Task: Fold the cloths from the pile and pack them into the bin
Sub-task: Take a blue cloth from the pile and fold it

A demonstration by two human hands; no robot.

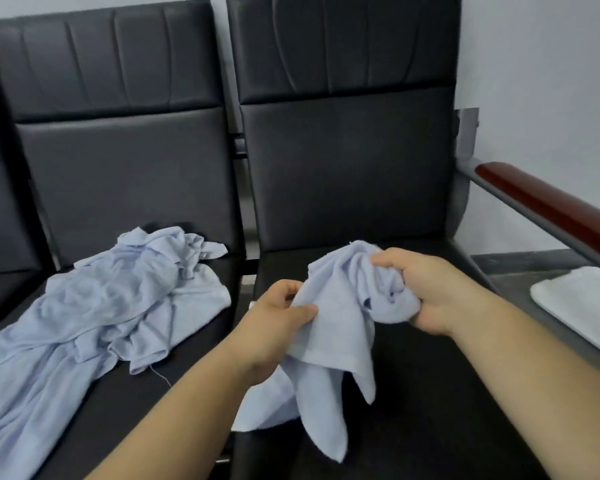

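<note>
Fabric filled both grips: the right grip (426, 289) was curled tight round a bunched wad of a pale blue cloth (336, 334), and the left grip (278, 317) pinched an edge of the same cloth between thumb and fingers. The cloth hung crumpled between them, its loose corners dangling over the black seat (430, 393); no fold showed in it yet. On the neighbouring seat (187, 393) to the left lay the pile (118, 299), a sprawling heap of like cloths, all unfolded. A white object (582, 303) sat at the right edge, below the armrest (551, 209); whether it was the bin could not be told, and nothing folded showed on it. By that, the work looked barely begun: this cloth needed spreading and folding, and the whole pile was left to do.
</note>
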